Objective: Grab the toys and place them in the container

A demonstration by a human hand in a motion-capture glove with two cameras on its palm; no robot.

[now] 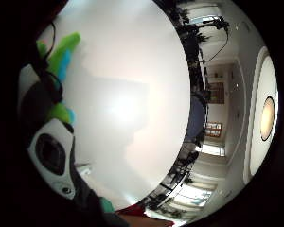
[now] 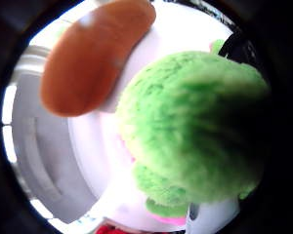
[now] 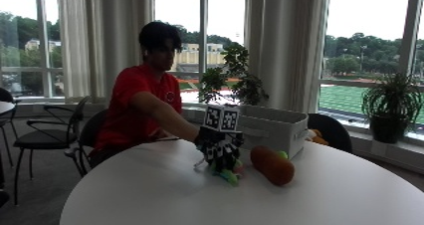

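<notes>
My gloved right hand (image 3: 216,148) is low over the white round table (image 3: 152,195), and its fingers curl down round a green plush toy (image 3: 229,175) with pink and blue bits. This green plush toy (image 2: 195,131) fills much of the thumb side palm view, and its green and blue limbs (image 1: 64,54) show beside the palm. An orange plush toy (image 3: 271,166) lies on the table just to the right of the hand, close to the green one (image 2: 95,53). The white fabric container (image 3: 278,128) stands right behind both toys.
Another orange-tan toy (image 3: 318,135) peeks out at the container's far right end. A small green thing (image 3: 283,155) sits behind the orange toy. Black chairs (image 3: 46,135) stand at the left, and a potted plant (image 3: 391,110) is on the sill.
</notes>
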